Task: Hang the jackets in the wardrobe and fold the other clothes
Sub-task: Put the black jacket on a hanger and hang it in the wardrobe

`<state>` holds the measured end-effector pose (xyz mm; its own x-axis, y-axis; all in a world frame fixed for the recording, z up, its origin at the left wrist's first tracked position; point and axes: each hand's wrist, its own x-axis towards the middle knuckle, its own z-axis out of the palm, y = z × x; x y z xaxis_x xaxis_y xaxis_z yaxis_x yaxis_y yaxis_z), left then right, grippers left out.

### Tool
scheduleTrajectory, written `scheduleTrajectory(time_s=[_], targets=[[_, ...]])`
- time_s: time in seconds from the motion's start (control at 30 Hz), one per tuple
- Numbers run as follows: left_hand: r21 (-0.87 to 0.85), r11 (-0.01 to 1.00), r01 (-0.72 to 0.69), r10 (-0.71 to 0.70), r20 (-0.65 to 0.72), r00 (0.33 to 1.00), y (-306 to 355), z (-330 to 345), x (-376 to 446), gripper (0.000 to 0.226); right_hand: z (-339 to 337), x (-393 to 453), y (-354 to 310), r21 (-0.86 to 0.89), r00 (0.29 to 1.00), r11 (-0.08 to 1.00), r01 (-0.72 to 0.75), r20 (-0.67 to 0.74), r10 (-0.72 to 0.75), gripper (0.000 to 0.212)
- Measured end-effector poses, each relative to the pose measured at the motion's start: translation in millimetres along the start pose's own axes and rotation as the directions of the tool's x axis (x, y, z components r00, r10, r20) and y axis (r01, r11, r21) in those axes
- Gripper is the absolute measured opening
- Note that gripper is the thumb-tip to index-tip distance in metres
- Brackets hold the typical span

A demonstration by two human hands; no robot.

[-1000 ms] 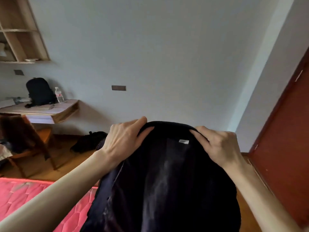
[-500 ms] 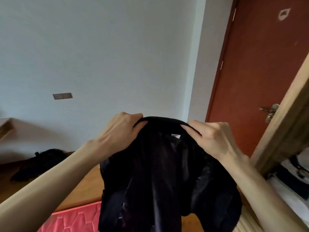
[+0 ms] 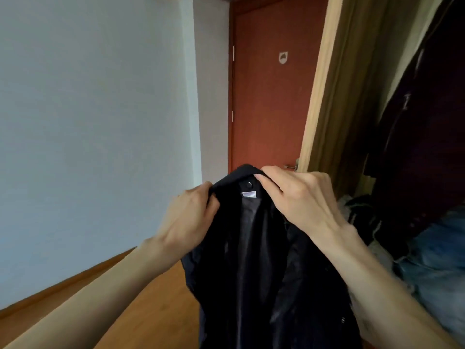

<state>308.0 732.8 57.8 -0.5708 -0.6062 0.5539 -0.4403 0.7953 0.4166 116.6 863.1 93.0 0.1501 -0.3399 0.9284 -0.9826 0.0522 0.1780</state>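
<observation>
Jacket, black, one item, held up at chest height in the middle of the view. Fingertips of the right hand pinch the collar rim at the jacket's 1 o'clock; the left hand has its fingers curled round the collar and shoulder edge at 10 o'clock. Both hands grip cloth, neither is free. Between them shows a snap button and a pale label (the inside of the neck faces the wearer of the camera).

Orientation: collar uppermost, toward 12 o'clock; body hanging slack toward 6 o'clock, so the long axis runs near vertical, tilted slightly with the right side higher. Lining open toward the viewer.

Surroundings: wardrobe at 2 to 3 o'clock, its wooden frame edge near the right hand; a dark hanging garment inside it; denim heaped below at 4 o'clock. Red door at 12 o'clock, wooden floor at 7 o'clock.

Step, as judged: carrying the jacket to the wardrobe for hanging. No hanger is visible; the next move likely calls for finding one, freeing one hand, and seating the shoulders on it.
</observation>
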Motion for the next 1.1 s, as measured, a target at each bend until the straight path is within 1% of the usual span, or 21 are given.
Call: scheduleTrajectory(time_s=[0.07,0.1,0.2,0.27,0.3,0.33,0.4,0.43,0.57,0.67,0.7,0.83,0.97,1.03,1.1], targets=[[-0.092,0.995,-0.046,0.046,-0.012,0.999,13.8,16.8,15.4,0.008,-11.6,-1.7,13.1,-0.081,1.0,0.997,0.0,0.004,0.0,0.032],[-0.13,0.987,-0.09,0.087,-0.027,0.996,20.7,24.0,21.7,0.007,-17.8,-3.2,19.6,-0.12,1.0,0.993,-0.006,0.014,0.008,0.032],[-0.23,0.945,-0.233,0.222,-0.075,0.972,38.5,41.1,40.6,0.013,-39.1,-7.6,39.2,-0.254,0.998,0.967,-0.032,0.041,0.044,0.032],[-0.31,0.896,-0.318,0.316,-0.056,0.947,48.9,52.0,51.1,0.019,-53.8,-8.5,50.9,-0.337,0.998,0.941,-0.043,0.033,0.058,0.033],[-0.323,0.872,-0.367,0.376,-0.038,0.926,53.9,57.0,55.4,0.02,-60.6,-7.6,55.6,-0.376,0.998,0.926,-0.047,0.031,0.063,0.034],[-0.307,0.848,-0.432,0.442,-0.039,0.896,58.9,61.7,59.4,0.021,-67.0,-6.6,60.0,-0.417,0.997,0.908,-0.048,0.031,0.067,0.035],[-0.202,0.795,-0.571,0.566,-0.092,0.82,68.9,68.7,69.5,0.024,-78.0,-6.9,69.1,-0.503,0.997,0.864,-0.036,0.045,0.068,0.035],[-0.163,0.778,-0.606,0.598,-0.102,0.795,74.5,69.7,75.5,0.024,-83.3,-8.2,73.1,-0.539,0.996,0.842,-0.031,0.054,0.071,0.036],[-0.089,0.724,-0.684,0.668,-0.153,0.728,91.0,68.9,102.3,0.025,-105.9,-12.2,86.2,-0.641,0.995,0.767,0.032,0.097,0.04,0.038],[-0.107,0.67,-0.735,0.7,-0.239,0.673,103.1,68.2,115.9,0.026,-121.2,-8.2,87.1,-0.695,0.994,0.716,0.065,0.111,0.017,0.037],[-0.13,0.663,-0.737,0.693,-0.264,0.671,108.5,67.1,118.4,0.025,-124.9,-6.3,86.3,-0.708,0.995,0.704,0.061,0.099,0.014,0.035],[-0.254,0.682,-0.686,0.618,-0.301,0.726,131.9,68.3,123.9,0.022,-138.1,1.0,89.9,-0.746,0.998,0.666,0.026,0.055,0.023,0.031],[-0.349,0.636,-0.689,0.638,-0.264,0.723,155.5,87.2,136.2,0.022,-152.3,2.3,101.9,-0.756,0.991,0.654,-0.031,0.061,0.117,0.035],[-0.374,0.613,-0.696,0.643,-0.275,0.714,169.3,95.1,143.2,0.021,-159.2,-0.8,109.1,-0.768,0.986,0.637,-0.059,0.056,0.158,0.036],[-0.404,0.604,-0.687,0.633,-0.28,0.722,185.6,102.2,147.7,0.019,-165.7,-5.1,118.4,-0.783,0.983,0.618,-0.067,0.055,0.177,0.036]])
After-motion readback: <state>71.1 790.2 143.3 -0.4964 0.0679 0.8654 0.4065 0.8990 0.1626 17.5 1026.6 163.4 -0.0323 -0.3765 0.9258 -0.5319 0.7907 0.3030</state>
